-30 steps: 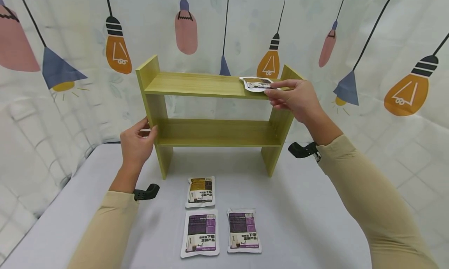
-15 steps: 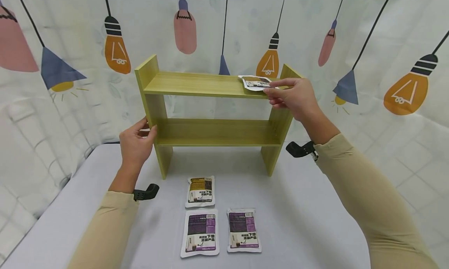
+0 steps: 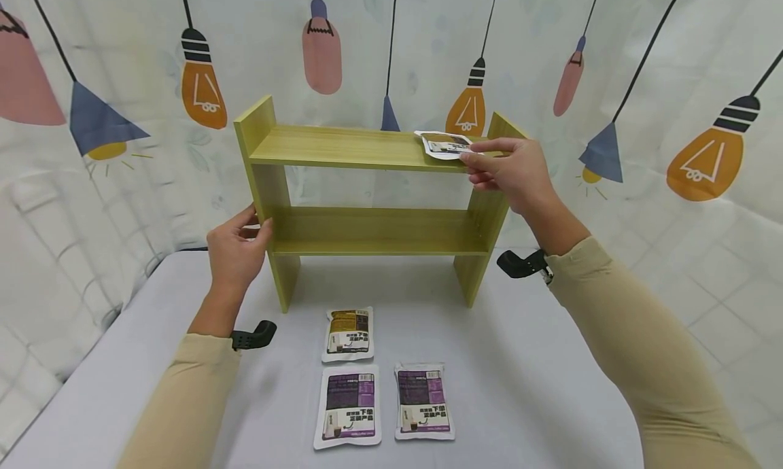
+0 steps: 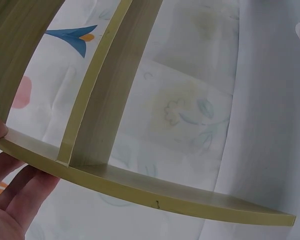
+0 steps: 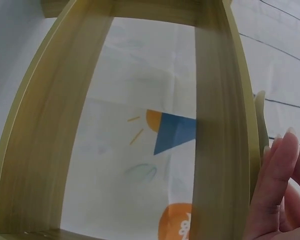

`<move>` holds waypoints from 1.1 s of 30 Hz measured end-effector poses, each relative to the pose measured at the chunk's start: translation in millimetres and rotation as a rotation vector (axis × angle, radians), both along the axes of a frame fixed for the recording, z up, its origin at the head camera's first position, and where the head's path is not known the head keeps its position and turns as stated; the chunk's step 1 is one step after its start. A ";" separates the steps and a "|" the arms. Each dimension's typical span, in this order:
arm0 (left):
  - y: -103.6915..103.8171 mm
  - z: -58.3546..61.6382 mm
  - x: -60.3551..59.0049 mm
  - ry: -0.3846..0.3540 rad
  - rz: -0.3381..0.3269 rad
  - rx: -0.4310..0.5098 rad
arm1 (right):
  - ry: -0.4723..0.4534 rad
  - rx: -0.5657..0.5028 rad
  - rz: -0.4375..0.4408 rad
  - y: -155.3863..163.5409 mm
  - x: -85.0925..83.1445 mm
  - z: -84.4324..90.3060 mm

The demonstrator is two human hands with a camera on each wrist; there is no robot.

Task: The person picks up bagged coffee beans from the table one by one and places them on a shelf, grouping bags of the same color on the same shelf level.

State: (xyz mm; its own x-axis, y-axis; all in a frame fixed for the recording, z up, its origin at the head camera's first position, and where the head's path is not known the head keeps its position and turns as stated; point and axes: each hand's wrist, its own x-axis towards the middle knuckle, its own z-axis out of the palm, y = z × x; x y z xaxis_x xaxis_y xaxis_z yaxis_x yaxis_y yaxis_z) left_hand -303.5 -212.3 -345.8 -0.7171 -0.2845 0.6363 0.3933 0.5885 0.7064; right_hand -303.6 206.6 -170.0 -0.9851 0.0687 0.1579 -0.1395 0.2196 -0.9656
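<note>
As a hand (image 3: 512, 172) pinches it, the pouch (image 3: 444, 145) looks white-edged.

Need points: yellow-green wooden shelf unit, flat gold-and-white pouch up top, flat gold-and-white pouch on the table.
Yellow-green wooden shelf unit (image 3: 379, 231): head view, middle of lower board.
Upper flat gold-and-white pouch (image 3: 444, 145): head view, printed face.
Lower flat gold-and-white pouch (image 3: 349, 335): head view, printed face.

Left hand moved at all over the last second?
No, not in any visible direction: in the head view, the left hand grips the shelf unit at the same spot on its left side.
</note>
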 end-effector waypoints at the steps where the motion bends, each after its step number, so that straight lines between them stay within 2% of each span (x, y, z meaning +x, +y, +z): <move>1: -0.1 0.2 0.1 -0.002 0.001 0.000 | 0.006 0.000 -0.004 0.0 0.2 -0.9; 5: 0.1 1.0 0.8 -0.001 0.005 -0.005 | 0.052 -0.024 -0.008 0.4 0.8 -5.6; 12: 0.4 3.1 2.3 0.010 0.001 -0.011 | 0.183 -0.175 0.029 3.4 2.0 -16.3; 15: 0.2 3.0 2.2 0.007 0.001 -0.010 | 0.204 -0.202 0.033 4.7 2.3 -20.9; 27: 0.5 2.0 0.7 0.001 0.010 -0.011 | 0.259 -0.199 0.115 4.7 7.4 -47.0; 33: 0.8 1.9 0.3 -0.008 0.011 -0.006 | 0.273 -0.146 0.160 1.2 13.4 -61.1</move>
